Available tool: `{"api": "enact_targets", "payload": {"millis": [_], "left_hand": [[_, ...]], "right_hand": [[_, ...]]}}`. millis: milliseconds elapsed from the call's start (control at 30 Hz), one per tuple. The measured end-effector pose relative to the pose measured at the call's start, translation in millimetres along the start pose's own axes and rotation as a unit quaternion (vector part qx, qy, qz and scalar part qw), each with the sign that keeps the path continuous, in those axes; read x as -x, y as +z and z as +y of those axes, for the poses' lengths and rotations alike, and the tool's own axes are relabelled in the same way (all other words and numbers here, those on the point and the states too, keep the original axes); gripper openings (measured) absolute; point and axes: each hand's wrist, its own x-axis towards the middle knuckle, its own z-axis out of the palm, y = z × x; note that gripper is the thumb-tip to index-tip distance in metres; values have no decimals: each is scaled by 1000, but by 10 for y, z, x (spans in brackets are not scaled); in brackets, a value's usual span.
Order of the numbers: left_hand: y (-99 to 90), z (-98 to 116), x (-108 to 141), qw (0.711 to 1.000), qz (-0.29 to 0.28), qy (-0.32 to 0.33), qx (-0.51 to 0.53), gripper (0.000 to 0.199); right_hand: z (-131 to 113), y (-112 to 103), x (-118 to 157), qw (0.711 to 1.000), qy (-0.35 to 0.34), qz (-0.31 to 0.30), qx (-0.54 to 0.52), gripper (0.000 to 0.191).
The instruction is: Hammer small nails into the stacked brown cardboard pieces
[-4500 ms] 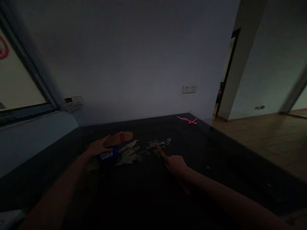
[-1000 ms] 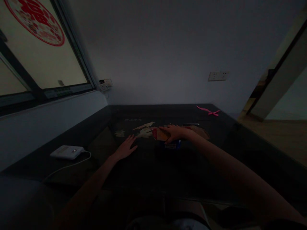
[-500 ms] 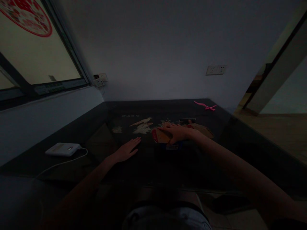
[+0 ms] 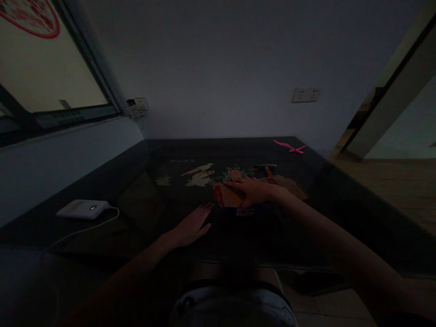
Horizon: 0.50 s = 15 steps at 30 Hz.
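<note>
My right hand is wrapped over a small orange and red box at the middle of the dark table. Below that box a blue item with a pale label partly shows. My left hand is held low over or on the table, left of the box, its fingers stretched out and thumb apart, holding nothing. Behind my right hand lies a hammer with a wooden handle. A brown, flat, crumpled-looking item sits right of the box, partly hidden by my right wrist.
A white power bank with a cable lies at the left. A pink ribbon is near the back right corner. Bird and flower pictures decorate the tabletop. Wall sockets are above the back edge.
My left hand has moved right, closer to the box. My right hand stays on the box. More of the hammer's handle shows, and the view has shifted slightly.
</note>
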Motion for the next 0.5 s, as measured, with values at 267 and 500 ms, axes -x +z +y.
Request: {"api": "enact_targets", "payload": {"millis": [267, 500], "left_hand": [[28, 45, -26, 994, 58, -71, 68, 58], [-70, -208, 50, 976, 137, -136, 97, 44]], "right_hand": [[-82, 0, -19, 999, -10, 35, 2, 99], [-87, -57, 104, 997, -28, 68, 0, 101]]}}
